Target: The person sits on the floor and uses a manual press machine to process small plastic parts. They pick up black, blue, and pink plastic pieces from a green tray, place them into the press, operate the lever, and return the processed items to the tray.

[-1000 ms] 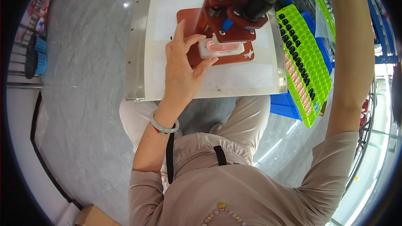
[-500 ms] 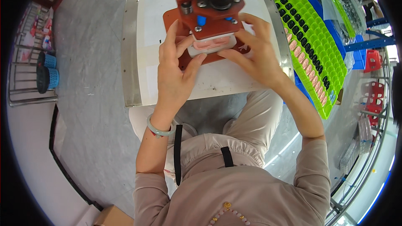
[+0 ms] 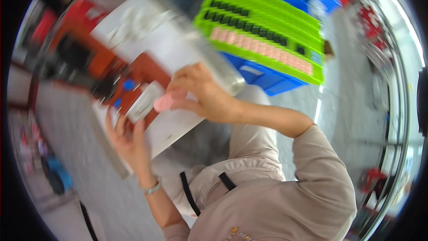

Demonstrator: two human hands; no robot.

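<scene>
A small pink oval plastic piece [image 3: 165, 101] is pinched between the thumb and fingers of my right hand [image 3: 200, 91], just beside the press. My left hand [image 3: 130, 145] is at the near side of the white block-shaped holder [image 3: 146, 102], its fingers spread and nothing seen in them. Motion blur hides whether those fingertips touch the holder. That holder sits on the orange-brown base plate [image 3: 151, 72] of the press, below the orange head [image 3: 84, 53] with its dark cylinder and blue parts.
Right of the table [image 3: 178, 40], a bright green compartment tray [image 3: 267, 22] carries rows of black pieces and a row of pink ones. A blue crate [image 3: 263, 76] is beneath it. Red stools [image 3: 374, 183] and metal rails stand farther right.
My view has swung right, blurring the scene. My right hand has come away from the holder with the pink piece in it. My left hand's fingers have spread.
</scene>
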